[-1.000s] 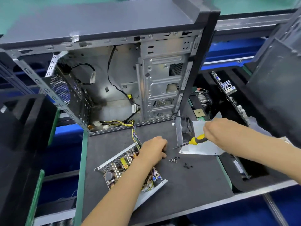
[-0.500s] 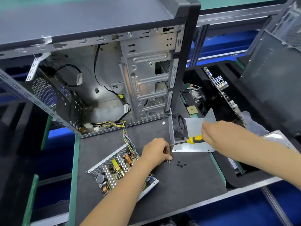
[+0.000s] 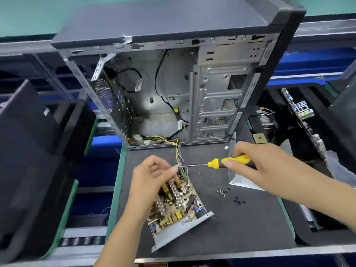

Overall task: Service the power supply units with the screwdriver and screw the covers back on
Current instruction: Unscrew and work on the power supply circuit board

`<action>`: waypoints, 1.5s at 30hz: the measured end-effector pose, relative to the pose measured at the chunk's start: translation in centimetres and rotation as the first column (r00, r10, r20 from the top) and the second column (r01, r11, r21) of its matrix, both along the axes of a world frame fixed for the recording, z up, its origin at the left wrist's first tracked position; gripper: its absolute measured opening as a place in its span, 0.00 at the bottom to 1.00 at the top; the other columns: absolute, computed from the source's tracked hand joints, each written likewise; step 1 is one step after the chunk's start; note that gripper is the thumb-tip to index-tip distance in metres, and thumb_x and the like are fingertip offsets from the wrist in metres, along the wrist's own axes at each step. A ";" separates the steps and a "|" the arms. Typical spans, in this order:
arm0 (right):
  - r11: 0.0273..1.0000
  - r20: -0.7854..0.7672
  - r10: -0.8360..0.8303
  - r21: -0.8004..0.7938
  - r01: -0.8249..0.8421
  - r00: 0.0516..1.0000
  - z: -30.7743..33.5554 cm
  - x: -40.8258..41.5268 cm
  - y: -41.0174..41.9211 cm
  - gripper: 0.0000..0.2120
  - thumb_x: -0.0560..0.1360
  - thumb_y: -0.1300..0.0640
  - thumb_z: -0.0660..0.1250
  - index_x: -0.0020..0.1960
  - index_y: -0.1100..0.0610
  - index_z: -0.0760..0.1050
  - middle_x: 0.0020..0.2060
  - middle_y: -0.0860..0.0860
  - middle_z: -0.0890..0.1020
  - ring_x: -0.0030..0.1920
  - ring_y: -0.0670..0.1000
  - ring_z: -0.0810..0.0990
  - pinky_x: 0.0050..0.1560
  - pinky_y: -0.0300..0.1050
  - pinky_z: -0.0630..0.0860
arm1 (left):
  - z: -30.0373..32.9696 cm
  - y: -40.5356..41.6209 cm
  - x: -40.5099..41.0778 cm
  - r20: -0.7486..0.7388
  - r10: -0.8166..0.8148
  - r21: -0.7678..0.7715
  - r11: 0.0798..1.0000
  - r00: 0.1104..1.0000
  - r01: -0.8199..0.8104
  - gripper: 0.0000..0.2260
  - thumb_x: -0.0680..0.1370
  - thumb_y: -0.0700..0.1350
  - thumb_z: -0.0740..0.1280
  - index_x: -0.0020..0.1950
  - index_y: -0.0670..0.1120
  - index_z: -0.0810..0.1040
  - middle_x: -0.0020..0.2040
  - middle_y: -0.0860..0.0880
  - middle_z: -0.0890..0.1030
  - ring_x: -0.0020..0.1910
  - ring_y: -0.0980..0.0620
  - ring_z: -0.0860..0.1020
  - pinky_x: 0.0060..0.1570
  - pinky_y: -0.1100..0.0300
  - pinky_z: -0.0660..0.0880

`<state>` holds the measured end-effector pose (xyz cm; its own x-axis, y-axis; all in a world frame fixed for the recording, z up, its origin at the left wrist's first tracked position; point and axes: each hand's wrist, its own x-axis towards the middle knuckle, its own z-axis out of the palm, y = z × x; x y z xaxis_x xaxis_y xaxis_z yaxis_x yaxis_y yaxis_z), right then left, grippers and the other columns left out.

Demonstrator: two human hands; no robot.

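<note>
main risk: the tiny screw (image 3: 176, 166) pinched at the left hand's (image 3: 154, 175) fingertips meets the screwdriver (image 3: 217, 164) tip in mid-air, right over the open power supply unit (image 3: 179, 205). if it slips it likely drops among the board components, hard to fish out, possible short later. left fingers curled in, thumb and forefinger pressed together on what looks like the screw; too small to be sure. right hand (image 3: 258, 166) fingers wrapped round the yellow handle, thumb along it, shaft level and pointing left. psu sits uncovered near the bench's (image 3: 250, 228) front edge, left of centre, wires trailing into the case (image 3: 173, 83). cover (image 3: 242, 182) lies by the right edge under the right wrist, loose screws (image 3: 222, 192) just in front of it.
</note>
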<state>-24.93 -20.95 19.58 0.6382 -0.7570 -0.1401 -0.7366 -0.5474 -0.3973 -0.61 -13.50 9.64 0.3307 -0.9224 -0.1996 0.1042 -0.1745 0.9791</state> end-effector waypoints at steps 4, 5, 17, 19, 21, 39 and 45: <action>0.996 0.059 0.085 0.014 -0.086 0.995 -0.3 4.5 0.5 0.20 0.69 0.31 0.48 0.38 0.46 0.65 0.26 0.35 0.73 0.28 0.41 0.71 0.33 0.31 0.67 | -0.6 2.9 2.4 -0.289 0.155 0.044 0.988 0.945 -0.148 0.07 0.68 0.42 0.72 0.43 0.46 0.87 0.37 0.47 0.82 0.36 0.55 0.81 0.37 0.66 0.78; 0.994 0.069 0.110 0.017 -0.111 0.992 -0.4 5.4 0.7 0.20 0.69 0.31 0.47 0.38 0.46 0.65 0.26 0.34 0.73 0.28 0.42 0.71 0.33 0.31 0.67 | -0.8 3.4 2.7 -0.360 0.188 0.046 0.982 0.914 -0.184 0.05 0.68 0.42 0.71 0.41 0.46 0.87 0.35 0.48 0.82 0.35 0.56 0.80 0.36 0.66 0.78; 0.962 0.039 0.272 -0.040 -0.270 0.962 0.0 11.0 1.4 0.20 0.70 0.30 0.47 0.38 0.45 0.64 0.33 0.33 0.73 0.32 0.46 0.71 0.28 0.42 0.64 | -2.0 6.0 6.4 -0.537 0.227 -0.016 0.960 0.812 -0.279 0.07 0.71 0.44 0.68 0.38 0.47 0.86 0.34 0.51 0.81 0.32 0.58 0.79 0.34 0.68 0.77; 0.962 0.037 0.269 -0.044 -0.268 0.962 -0.1 11.2 1.4 0.20 0.71 0.31 0.47 0.38 0.45 0.65 0.32 0.33 0.74 0.31 0.45 0.71 0.27 0.42 0.62 | -2.2 6.2 7.0 -0.481 0.199 -0.050 0.966 0.854 -0.253 0.07 0.72 0.43 0.68 0.38 0.46 0.86 0.34 0.50 0.81 0.32 0.58 0.79 0.35 0.68 0.77; 0.969 0.052 0.246 -0.025 -0.245 0.968 -0.2 11.4 1.5 0.20 0.71 0.30 0.47 0.38 0.45 0.65 0.30 0.33 0.74 0.30 0.44 0.71 0.27 0.41 0.64 | -2.3 6.5 7.6 -0.423 0.169 -0.089 0.970 0.890 -0.226 0.06 0.71 0.41 0.68 0.38 0.45 0.86 0.33 0.49 0.81 0.32 0.57 0.78 0.35 0.67 0.76; 0.930 0.034 0.057 0.361 -0.065 0.998 -0.2 13.0 1.5 0.21 0.78 0.44 0.58 0.29 0.54 0.67 0.19 0.45 0.66 0.21 0.44 0.62 0.27 0.38 0.58 | -3.8 6.3 8.6 -0.198 0.205 -0.208 0.947 0.958 -0.246 0.06 0.69 0.44 0.75 0.45 0.49 0.86 0.38 0.47 0.84 0.37 0.52 0.82 0.43 0.63 0.78; 0.942 0.003 0.059 0.332 -0.057 0.998 -0.2 13.4 1.2 0.21 0.77 0.43 0.59 0.29 0.52 0.69 0.23 0.47 0.68 0.22 0.44 0.64 0.29 0.39 0.60 | -4.5 6.0 8.2 -0.197 0.216 -0.199 0.946 0.956 -0.255 0.04 0.70 0.43 0.73 0.44 0.49 0.86 0.37 0.46 0.84 0.35 0.52 0.82 0.41 0.63 0.78</action>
